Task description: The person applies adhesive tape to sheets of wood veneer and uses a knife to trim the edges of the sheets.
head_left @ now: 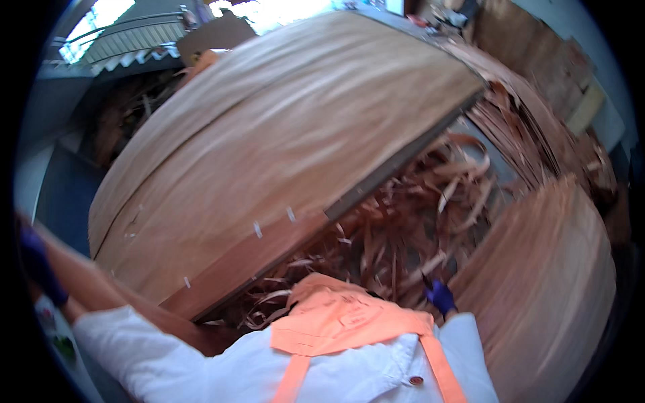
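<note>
My left hand, in a purple glove, is at the far left and gripping a long reddish strip of wood veneer. The strip bends down toward the near edge of a wide stack of veneer sheets. Its fingertips are partly lost in the dark rim. Low on the right, my right hand, also purple-gloved, is closed around a thin dark tool, too small and blurred to name. That hand is between the loose strips and a second pile of veneer. A redder patch with short white tape pieces borders the stack's near side.
Curled veneer scraps lie heaped between the stack and the right-hand veneer pile. More rough sheets lean and lie at the far right. A railing and a brown board stand at the back left.
</note>
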A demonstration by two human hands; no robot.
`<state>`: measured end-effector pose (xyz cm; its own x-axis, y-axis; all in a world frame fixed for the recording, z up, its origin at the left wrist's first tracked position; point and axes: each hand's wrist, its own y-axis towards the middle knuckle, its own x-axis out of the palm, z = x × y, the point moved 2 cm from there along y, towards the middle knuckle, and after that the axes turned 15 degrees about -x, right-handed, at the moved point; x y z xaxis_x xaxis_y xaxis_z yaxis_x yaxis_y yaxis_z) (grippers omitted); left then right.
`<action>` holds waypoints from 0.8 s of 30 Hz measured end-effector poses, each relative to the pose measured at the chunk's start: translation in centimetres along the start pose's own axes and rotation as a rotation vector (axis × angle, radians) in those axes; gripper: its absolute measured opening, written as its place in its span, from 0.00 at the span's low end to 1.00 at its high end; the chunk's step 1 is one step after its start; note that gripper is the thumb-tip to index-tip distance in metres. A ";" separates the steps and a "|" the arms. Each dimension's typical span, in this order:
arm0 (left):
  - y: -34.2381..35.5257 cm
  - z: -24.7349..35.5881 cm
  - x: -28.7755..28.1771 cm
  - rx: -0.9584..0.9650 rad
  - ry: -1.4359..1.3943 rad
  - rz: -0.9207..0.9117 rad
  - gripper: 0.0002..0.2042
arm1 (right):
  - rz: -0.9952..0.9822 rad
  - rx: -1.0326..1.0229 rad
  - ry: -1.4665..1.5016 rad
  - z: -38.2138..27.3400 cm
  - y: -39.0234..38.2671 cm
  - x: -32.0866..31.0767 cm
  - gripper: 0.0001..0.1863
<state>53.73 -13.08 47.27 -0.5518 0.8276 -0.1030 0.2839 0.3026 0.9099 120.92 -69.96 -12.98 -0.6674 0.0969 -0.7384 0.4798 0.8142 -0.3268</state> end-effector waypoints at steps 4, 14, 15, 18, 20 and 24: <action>3.6 16.1 -6.0 0.008 -0.074 -0.019 0.16 | -0.007 0.048 0.060 4.6 -3.1 2.0 0.25; -2.1 46.7 -0.2 0.056 -0.741 -0.271 0.15 | 0.086 0.199 0.165 0.8 0.4 -5.4 0.26; -2.9 50.4 0.6 0.067 -0.780 -0.337 0.15 | 0.079 0.275 0.097 3.9 0.2 -3.9 0.25; -5.3 59.1 0.7 0.087 -0.803 -0.602 0.13 | -0.009 0.409 0.115 8.2 1.6 -3.8 0.26; -6.6 67.0 -2.9 0.120 -0.939 -0.663 0.12 | 0.008 0.442 0.149 15.0 0.9 -1.6 0.26; -10.3 70.4 -3.5 0.280 -0.939 -0.811 0.13 | -0.049 0.421 0.108 10.9 5.5 -6.8 0.25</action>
<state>107.94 14.24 9.94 0.0885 0.3400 -0.9363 0.3455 0.8711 0.3490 134.28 -72.32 -16.18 -0.7399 0.1416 -0.6576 0.6218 0.5170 -0.5883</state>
